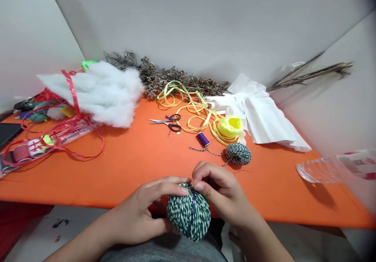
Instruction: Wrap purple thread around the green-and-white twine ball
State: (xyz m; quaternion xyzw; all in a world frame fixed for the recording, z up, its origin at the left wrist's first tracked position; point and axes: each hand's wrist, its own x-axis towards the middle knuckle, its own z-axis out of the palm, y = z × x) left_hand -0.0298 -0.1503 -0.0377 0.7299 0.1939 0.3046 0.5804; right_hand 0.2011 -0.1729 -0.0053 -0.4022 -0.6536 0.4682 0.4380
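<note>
Cupping green-and-white yarn ball (186, 215) at six o'clock in curled left hand (141, 209); pinching at its twelve with right hand (225, 193), cannot tell what. Likely light, squashy; best cradled round sides.

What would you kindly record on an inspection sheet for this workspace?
Surface: flat orange tabletop, scattered with materials.
Job's things: round green-and-white yarn ball bearing a thin purple strand; small purple thread spool; black-handled metal scissors; smaller dark-and-white yarn ball.
Clutter: fluffy white stuffing, red plastic ribbon, yellow ribbon, dried brown twigs, creased white sheets.
Grippers: bare left hand holds the green-and-white yarn ball; bare right hand pinches at its top, what it pinches too small to tell.
Cables: nothing seen.
Surroundings: plain pale walls behind and at both sides.
</note>
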